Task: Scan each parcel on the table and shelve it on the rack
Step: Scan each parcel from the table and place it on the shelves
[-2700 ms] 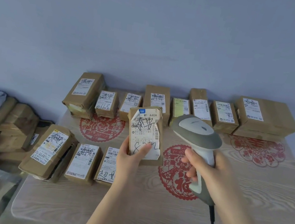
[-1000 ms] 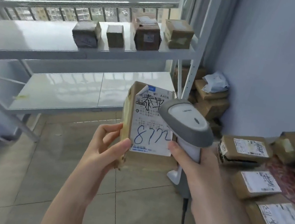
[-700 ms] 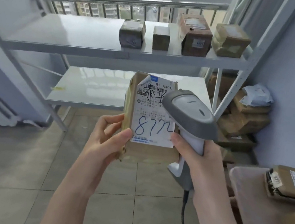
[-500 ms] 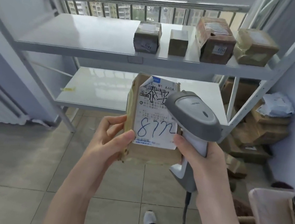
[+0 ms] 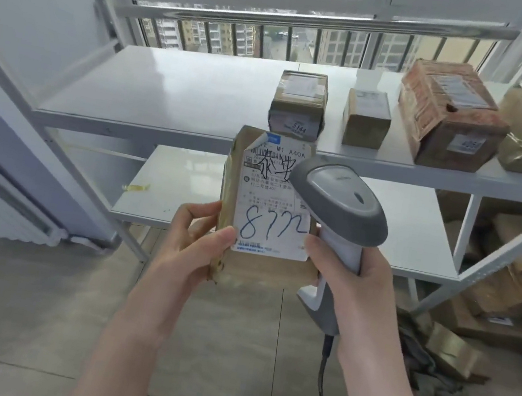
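Note:
My left hand [image 5: 192, 241] grips a small brown parcel [image 5: 250, 265] upright, its white label with blue handwriting facing me. My right hand [image 5: 343, 274] holds a grey and white barcode scanner [image 5: 338, 200] by its handle, the scanner head overlapping the label's right side. Its cable hangs down below my wrist. Behind them stands the white metal rack [image 5: 166, 92]. Its upper shelf carries several brown parcels toward the right, the nearest one [image 5: 297, 103] just above the parcel I hold. The lower shelf [image 5: 179, 184] shows only a scrap of yellow tape.
The left half of the upper shelf is bare. A pile of brown parcels [image 5: 507, 284] lies on the floor at the right, under and beside the rack. A barred window runs behind the rack. Tiled floor [image 5: 26, 314] spreads below.
I have turned from the table to face the rack and come closer to it. Both hands keep the parcel and scanner in the same grip. The table has left the view.

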